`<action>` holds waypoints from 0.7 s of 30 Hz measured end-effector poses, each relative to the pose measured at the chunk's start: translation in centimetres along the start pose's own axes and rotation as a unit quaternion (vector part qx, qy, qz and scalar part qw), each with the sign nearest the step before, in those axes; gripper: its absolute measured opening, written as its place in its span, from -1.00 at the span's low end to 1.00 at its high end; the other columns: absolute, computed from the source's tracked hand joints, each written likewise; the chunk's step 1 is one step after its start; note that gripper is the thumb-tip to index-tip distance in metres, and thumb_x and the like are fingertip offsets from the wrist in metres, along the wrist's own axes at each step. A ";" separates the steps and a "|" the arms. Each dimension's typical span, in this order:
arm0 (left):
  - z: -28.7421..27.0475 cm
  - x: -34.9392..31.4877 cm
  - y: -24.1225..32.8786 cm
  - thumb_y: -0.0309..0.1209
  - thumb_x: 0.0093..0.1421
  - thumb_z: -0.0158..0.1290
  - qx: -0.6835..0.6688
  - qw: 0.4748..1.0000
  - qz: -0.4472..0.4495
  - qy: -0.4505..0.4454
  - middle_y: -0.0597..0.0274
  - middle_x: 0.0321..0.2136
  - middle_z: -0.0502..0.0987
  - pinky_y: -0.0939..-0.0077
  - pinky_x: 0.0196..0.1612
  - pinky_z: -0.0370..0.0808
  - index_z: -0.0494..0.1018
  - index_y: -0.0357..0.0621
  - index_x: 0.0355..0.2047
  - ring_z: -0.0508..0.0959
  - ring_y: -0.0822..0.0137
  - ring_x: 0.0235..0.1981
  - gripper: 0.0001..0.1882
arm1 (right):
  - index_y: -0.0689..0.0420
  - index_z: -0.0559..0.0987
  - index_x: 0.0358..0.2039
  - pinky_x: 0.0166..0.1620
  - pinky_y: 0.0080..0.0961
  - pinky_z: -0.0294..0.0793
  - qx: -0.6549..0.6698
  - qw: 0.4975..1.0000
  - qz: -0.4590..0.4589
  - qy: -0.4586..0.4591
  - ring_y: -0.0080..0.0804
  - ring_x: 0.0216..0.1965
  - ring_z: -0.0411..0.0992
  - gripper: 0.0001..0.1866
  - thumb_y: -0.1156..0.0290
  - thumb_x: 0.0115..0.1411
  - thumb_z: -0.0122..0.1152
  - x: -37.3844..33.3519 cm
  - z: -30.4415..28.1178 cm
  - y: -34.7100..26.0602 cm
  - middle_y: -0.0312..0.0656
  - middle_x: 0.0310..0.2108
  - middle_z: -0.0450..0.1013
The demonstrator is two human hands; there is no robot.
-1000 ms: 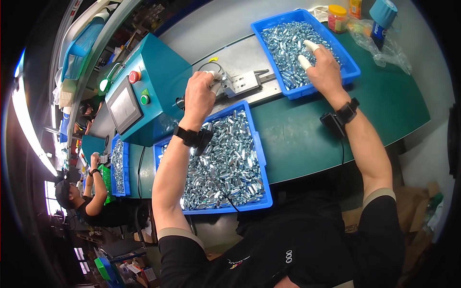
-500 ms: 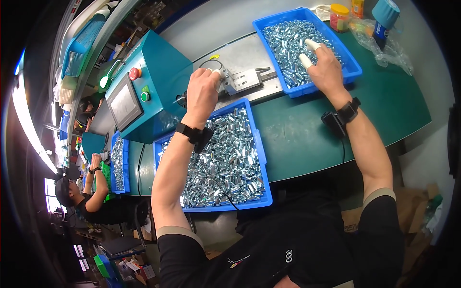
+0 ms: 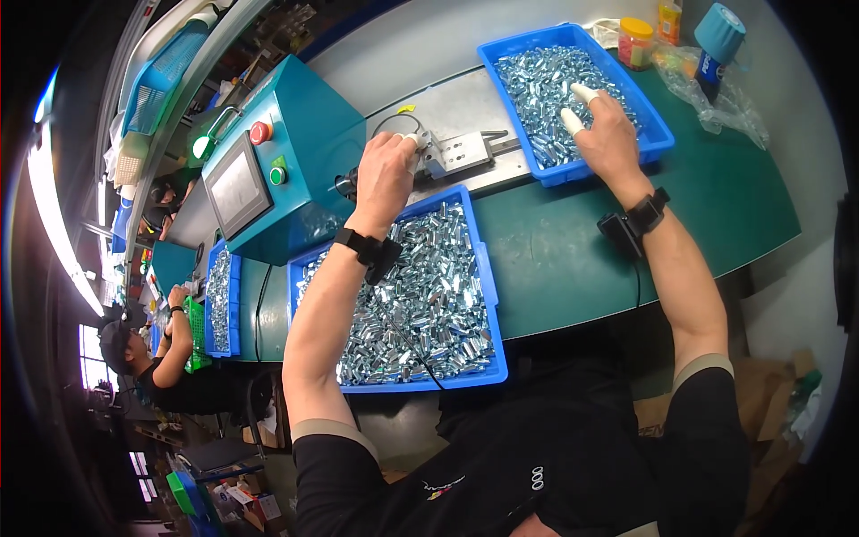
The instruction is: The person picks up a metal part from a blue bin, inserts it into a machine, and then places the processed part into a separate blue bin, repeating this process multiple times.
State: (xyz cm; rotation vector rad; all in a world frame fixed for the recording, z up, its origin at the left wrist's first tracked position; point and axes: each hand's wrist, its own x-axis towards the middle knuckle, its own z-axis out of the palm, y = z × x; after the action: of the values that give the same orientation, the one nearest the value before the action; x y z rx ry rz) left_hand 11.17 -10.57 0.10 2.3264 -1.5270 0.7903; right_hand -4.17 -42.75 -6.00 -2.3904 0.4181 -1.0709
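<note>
My left hand (image 3: 385,179) is at the metal fixture (image 3: 456,154) beside the teal machine (image 3: 300,134). Its fingers are curled together, with white covering at a fingertip; whatever they grip is hidden behind the hand. My right hand (image 3: 611,139) hovers at the far blue bin (image 3: 660,148), full of small shiny metal sleeve-like parts (image 3: 548,85). Thumb and forefinger, both in white finger cots, are spread apart above the parts with nothing seen between them. Under my left forearm stands a nearer blue bin (image 3: 488,295), heaped with similar parts (image 3: 420,313).
The machine carries a screen (image 3: 239,186), a red button (image 3: 260,133) and a green button (image 3: 278,174). On the green table (image 3: 573,259), a lidded jar (image 3: 635,43), a plastic bag (image 3: 716,107) and a blue-topped bottle (image 3: 713,54) stand far right. Another person (image 3: 170,358) works at far left.
The view has shifted slightly. Both hands keep nearly the same places, left at the fixture and right over the far bin. The person at far left has moved their arms a little.
</note>
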 end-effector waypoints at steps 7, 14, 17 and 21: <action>0.0 0.1 -0.5 -0.59 0.13 0.19 -0.012 1.000 -0.014 0.026 0.10 -0.41 0.55 0.10 -0.06 0.53 0.56 -0.17 -0.31 0.58 -0.02 -0.19 -0.88 | 0.18 0.65 0.16 0.13 -0.17 0.53 0.002 1.000 -0.005 0.004 0.00 0.04 0.54 -0.55 0.28 0.31 0.38 -0.1 0.0 0.0 -0.05 -0.07 0.58; -0.1 0.2 -0.3 -0.58 0.14 0.19 0.006 1.000 -0.007 -0.013 0.10 -0.42 0.53 0.12 -0.05 0.54 0.55 -0.16 -0.34 0.56 -0.02 -0.20 -0.91 | 0.18 0.65 0.16 0.13 -0.16 0.53 0.007 1.000 -0.006 -0.003 0.02 0.04 0.54 -0.55 0.29 0.31 0.37 -0.1 0.0 -0.1 -0.04 -0.05 0.59; -0.1 0.4 -0.3 -0.57 0.19 0.22 0.047 0.999 0.024 -0.011 0.15 -0.44 0.52 0.17 -0.05 0.53 0.66 -0.11 -0.22 0.57 0.05 -0.20 -0.84 | 0.18 0.65 0.16 0.13 -0.16 0.53 0.008 1.000 -0.010 -0.002 0.02 0.04 0.54 -0.55 0.29 0.30 0.37 0.1 0.0 -0.2 -0.04 -0.04 0.59; -0.8 0.4 0.4 -0.55 0.16 0.18 0.055 0.997 0.031 -0.035 0.13 -0.37 0.56 0.13 0.04 0.53 0.63 -0.15 -0.28 0.57 0.02 -0.14 -0.88 | 0.17 0.65 0.16 0.11 -0.17 0.55 0.000 0.999 -0.040 0.033 0.02 0.02 0.55 -0.56 0.32 0.30 0.38 -0.2 0.0 -0.8 -0.04 -0.03 0.61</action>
State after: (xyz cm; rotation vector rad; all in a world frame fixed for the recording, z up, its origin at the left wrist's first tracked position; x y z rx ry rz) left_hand 10.69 -10.63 0.93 2.4191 -1.6324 0.8362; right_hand -4.28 -41.98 -5.66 -2.3949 0.3471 -1.1871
